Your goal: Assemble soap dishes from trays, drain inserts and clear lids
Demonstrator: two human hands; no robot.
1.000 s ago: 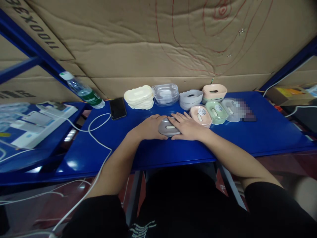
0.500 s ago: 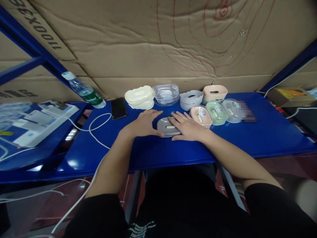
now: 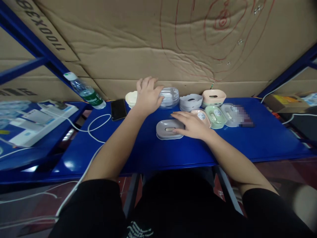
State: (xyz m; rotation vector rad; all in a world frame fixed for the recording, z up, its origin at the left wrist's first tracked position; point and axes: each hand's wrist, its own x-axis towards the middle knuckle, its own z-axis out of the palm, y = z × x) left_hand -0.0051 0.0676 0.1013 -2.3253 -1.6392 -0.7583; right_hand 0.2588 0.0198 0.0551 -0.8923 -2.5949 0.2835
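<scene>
A grey soap dish with a slot in its middle lies on the blue table in front of me. My right hand rests at its right end, fingers stretched out and partly covering it. Farther back, my left hand reaches between a stack of cream wavy-edged trays and a stack of clear plastic covers. Its fingers are apart, and it hides much of the cream stack. Whether it touches the clear covers I cannot tell.
Behind my right hand stand grey wavy-edged trays and a peach dish stack. Covered peach, green and grey dishes sit nearby. Left are a phone, a bottle and a cable. Cardboard closes the back.
My left hand has left the grey soap dish and moved up and back to the stacks. My right hand stays at the dish's right end, covering less of it.
</scene>
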